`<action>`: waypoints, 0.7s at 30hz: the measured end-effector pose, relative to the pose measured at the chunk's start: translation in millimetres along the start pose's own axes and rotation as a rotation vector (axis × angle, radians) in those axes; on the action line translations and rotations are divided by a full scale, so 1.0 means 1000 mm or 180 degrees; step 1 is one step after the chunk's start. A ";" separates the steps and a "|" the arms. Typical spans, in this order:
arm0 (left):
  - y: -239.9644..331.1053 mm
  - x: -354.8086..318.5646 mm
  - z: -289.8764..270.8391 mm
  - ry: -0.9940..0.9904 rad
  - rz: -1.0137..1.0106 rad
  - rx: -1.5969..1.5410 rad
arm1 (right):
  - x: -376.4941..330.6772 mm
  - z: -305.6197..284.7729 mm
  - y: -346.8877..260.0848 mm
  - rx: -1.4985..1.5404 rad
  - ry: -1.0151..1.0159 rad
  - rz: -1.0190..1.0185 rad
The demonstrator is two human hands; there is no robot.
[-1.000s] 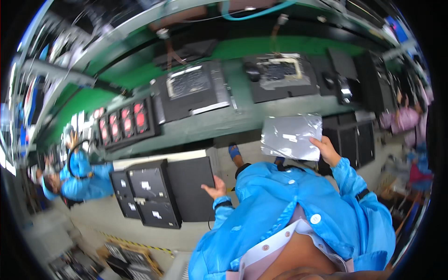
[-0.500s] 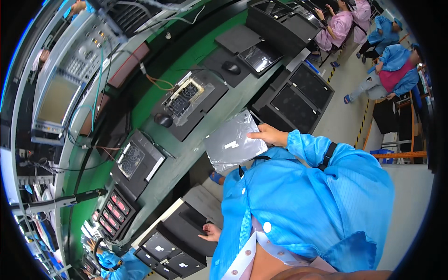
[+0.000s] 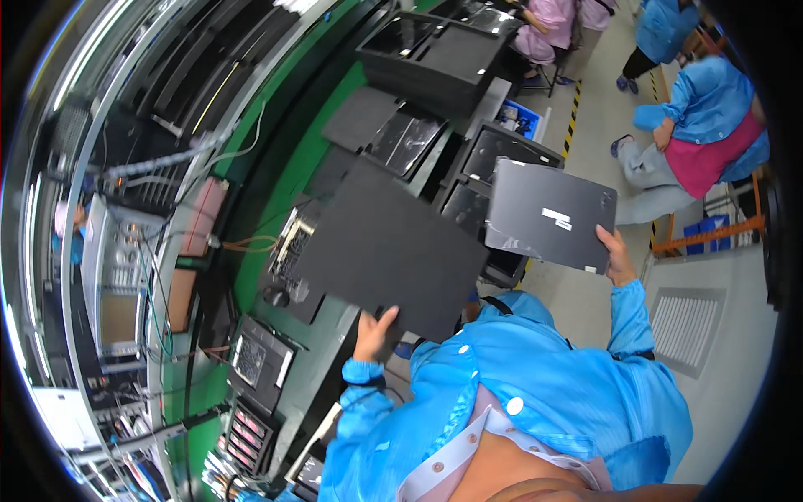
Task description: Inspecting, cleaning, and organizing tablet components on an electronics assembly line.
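Gripping black sheet (image 3: 389, 251) now, left hand (image 3: 374, 333), grey panel (image 3: 548, 214) swung right

A large matte-black rectangular panel (image 3: 389, 247) is being held up by its lower corner in the left hand (image 3: 374, 332), tilted so that its flat face is being shown to the camera above the green desk (image 3: 284, 180). A smaller dark-grey slab with rounded corners (image 3: 549, 216), bearing a small white label and a scuffed lower-left corner, is being gripped at its lower right edge by the right hand (image 3: 617, 257), just beside the black panel and apart from it.
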State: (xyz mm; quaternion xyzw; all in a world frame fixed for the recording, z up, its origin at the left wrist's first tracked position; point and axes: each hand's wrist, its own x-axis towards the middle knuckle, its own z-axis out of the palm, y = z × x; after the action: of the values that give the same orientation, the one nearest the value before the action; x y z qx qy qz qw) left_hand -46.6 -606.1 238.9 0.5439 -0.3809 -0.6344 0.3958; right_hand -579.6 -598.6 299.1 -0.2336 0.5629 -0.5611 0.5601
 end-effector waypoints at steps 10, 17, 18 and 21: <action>0.051 0.280 0.162 -0.2032 -0.0629 0.0259 | -0.076 -0.041 0.062 0.0681 0.0600 0.0108; -0.025 0.293 0.191 -0.0815 0.1513 0.3356 | -0.023 0.026 0.086 0.0734 0.0747 0.0299; -0.027 0.297 0.191 -0.0834 0.1441 0.3111 | -0.004 0.032 0.079 0.0669 0.0674 0.0249; -0.024 0.304 0.191 -0.1167 0.1700 0.2210 | 0.063 0.033 0.087 0.0383 0.0648 0.0191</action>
State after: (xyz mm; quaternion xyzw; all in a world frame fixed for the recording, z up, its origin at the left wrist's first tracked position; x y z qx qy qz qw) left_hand -266.8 -864.9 121.5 0.4061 -0.7605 -0.4311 0.2662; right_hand -534.9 -644.4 206.7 -0.1245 0.5889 -0.5976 0.5297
